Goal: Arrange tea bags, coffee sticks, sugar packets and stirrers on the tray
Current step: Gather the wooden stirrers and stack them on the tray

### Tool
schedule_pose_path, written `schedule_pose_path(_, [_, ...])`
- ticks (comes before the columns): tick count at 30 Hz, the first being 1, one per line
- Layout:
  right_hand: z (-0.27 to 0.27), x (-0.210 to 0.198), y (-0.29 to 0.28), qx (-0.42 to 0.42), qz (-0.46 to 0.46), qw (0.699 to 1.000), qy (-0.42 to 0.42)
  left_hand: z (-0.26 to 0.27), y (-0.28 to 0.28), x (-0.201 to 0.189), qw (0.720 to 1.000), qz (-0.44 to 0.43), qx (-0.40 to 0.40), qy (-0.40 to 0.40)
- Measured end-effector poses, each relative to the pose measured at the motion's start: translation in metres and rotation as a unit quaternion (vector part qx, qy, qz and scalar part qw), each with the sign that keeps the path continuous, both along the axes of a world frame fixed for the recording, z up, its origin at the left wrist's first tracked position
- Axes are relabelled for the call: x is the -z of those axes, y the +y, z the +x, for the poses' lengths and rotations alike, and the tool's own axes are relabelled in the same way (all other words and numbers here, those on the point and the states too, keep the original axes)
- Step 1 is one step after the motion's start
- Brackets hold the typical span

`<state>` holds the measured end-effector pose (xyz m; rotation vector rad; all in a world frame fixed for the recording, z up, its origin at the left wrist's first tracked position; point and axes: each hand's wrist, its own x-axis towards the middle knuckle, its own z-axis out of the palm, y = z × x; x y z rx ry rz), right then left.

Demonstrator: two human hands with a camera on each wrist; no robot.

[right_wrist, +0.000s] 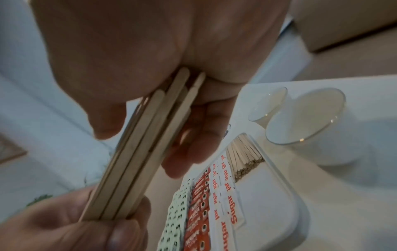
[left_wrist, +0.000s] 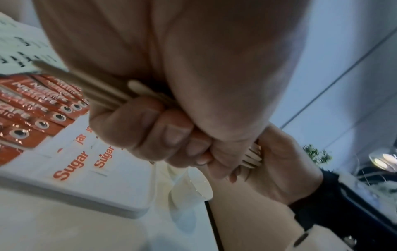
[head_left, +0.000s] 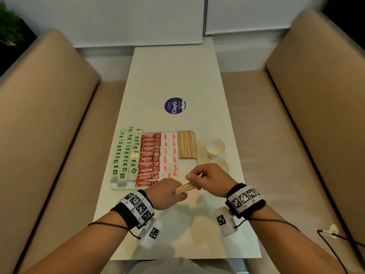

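A white tray [head_left: 190,162] holds green tea bags [head_left: 126,155] at its left, red coffee sticks [head_left: 150,159], white sugar packets [head_left: 170,153] and a pile of wooden stirrers [head_left: 186,144] at its far right. Both hands hold one bundle of wooden stirrers [head_left: 186,188] just above the tray's near right corner. My left hand [head_left: 167,192] grips the bundle's left end, fingers curled round it [left_wrist: 150,118]. My right hand [head_left: 209,178] grips the other end [right_wrist: 137,144]. The near right part of the tray is bare.
Two clear glass cups [head_left: 215,146] [head_left: 219,165] stand on the white table right of the tray. A round purple sticker [head_left: 174,106] lies farther back on the table. Beige sofas flank the table on both sides. A black cable [head_left: 335,240] runs at the lower right.
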<state>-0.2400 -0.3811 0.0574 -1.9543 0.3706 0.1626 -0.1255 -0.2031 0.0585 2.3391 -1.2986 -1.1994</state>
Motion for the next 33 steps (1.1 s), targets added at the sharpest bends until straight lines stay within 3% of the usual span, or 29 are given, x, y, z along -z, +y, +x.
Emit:
schedule_pose_path(4, [0.007,0.005,0.003,0.093,0.077,0.992,-0.031,-0.003,-0.007,-0.004,0.999,-0.003,-0.023,0.033])
schedule_pose_path(8, [0.016,0.008,0.010,0.123,0.124,0.984,-0.039,-0.006,-0.015,-0.004,0.997,-0.006,-0.044,0.059])
schedule_pose_path(15, [0.013,0.018,0.007,0.159,0.126,0.979,-0.034,0.010,-0.011,0.000,0.997,-0.027,-0.050,0.044])
schedule_pose_path(19, [0.007,0.019,0.014,0.140,0.136,0.981,0.011,0.013,-0.014,-0.002,0.998,-0.022,-0.026,0.044])
schedule_pose_path(23, [0.011,0.028,0.015,0.191,0.112,0.975,0.035,0.012,-0.018,-0.003,0.998,-0.017,-0.041,0.035])
schedule_pose_path(29, [0.017,0.035,0.016,0.235,0.108,0.966,0.027,0.012,-0.018,-0.001,0.987,-0.036,-0.108,0.117])
schedule_pose_path(33, [0.018,0.033,0.018,0.217,0.132,0.967,0.009,0.016,-0.016,0.000,0.988,-0.026,-0.106,0.111])
